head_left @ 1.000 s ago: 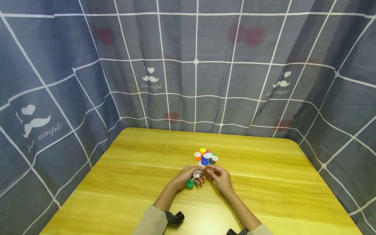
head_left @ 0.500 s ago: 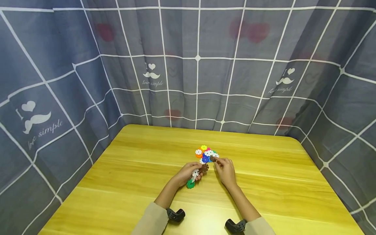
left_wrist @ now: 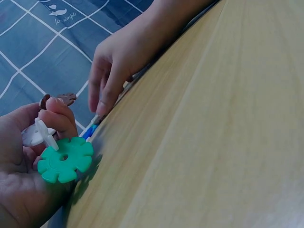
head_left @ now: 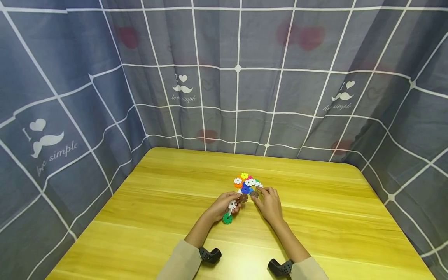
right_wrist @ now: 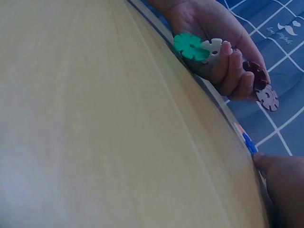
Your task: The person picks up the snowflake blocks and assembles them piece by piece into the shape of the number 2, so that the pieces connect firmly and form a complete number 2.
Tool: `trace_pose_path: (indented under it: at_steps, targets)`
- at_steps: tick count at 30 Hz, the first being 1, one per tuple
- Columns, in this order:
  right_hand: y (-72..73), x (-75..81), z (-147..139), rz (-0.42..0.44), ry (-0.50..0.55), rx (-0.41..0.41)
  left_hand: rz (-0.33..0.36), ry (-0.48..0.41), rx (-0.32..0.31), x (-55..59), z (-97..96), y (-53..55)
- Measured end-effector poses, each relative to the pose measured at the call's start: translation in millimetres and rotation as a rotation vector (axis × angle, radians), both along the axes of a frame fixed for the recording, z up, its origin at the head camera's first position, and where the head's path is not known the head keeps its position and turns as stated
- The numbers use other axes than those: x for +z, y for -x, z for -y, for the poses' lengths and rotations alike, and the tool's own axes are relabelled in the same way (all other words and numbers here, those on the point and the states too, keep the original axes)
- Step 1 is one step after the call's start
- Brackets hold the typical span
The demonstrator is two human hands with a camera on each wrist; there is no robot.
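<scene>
My left hand (head_left: 221, 206) holds a joined chain of notched plastic snowflake discs. At the chain's near end hangs a green disc (left_wrist: 65, 161), followed by white discs (head_left: 232, 205) against the palm. Brown discs (right_wrist: 255, 75) stick out past the fingertips at its other end. My right hand (head_left: 270, 204) is at the near right side of the pile, thumb and index finger around a loose brown disc (head_left: 254, 193). In the left wrist view the right fingers point down at the table, and they partly hide what they pinch.
Just beyond the hands lies a small pile of loose discs, with a yellow disc (head_left: 244, 175), a white disc (head_left: 238, 181) and blue discs (head_left: 246, 189) among them. The wooden table (head_left: 168, 186) is bordered by a grey checked curtain (head_left: 217, 89) at the back and sides.
The right hand has left the chain and reached to the pile, where a brown disc has shifted slightly toward me. The left hand keeps its chain, whose brown end now shows more.
</scene>
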State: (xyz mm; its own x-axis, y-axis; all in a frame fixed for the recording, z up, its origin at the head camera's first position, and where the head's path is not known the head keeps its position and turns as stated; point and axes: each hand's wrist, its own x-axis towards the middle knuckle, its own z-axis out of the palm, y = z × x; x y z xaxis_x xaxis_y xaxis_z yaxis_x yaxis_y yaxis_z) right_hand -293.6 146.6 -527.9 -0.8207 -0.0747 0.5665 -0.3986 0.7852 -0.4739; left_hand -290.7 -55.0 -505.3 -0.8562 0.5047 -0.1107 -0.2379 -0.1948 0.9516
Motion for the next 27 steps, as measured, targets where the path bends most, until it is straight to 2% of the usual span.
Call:
trace_pose_path:
  at_steps: [2,4,8,13,16,21,27]
  targets:
    - [-0.6,0.5,0.0,0.016,-0.004,-0.003,0.005,-0.004,-0.003,0.2,0.0,0.5]
    - [-1.4,1.3,-0.1,0.028,0.04,0.014,0.006,-0.007,-0.004,1.0,0.1,0.8]
    - [-2.7,1.6,0.2,0.064,0.265,0.1,0.018,-0.03,-0.002,1.0,0.7,1.2]
    - [-8.6,1.8,4.7,0.128,0.604,0.281,0.008,-0.044,0.005,0.0,1.7,1.4]
    - [-18.2,7.7,10.2,0.15,0.722,0.393,0.01,-0.054,0.015,-0.7,1.7,1.7]
    - [-34.8,23.1,18.7,0.126,0.706,0.498,0.018,-0.056,0.037,-1.2,1.1,2.2]
    - [-39.6,28.0,23.7,0.054,0.662,0.477,-0.003,-0.029,0.053,-0.7,0.4,1.1]
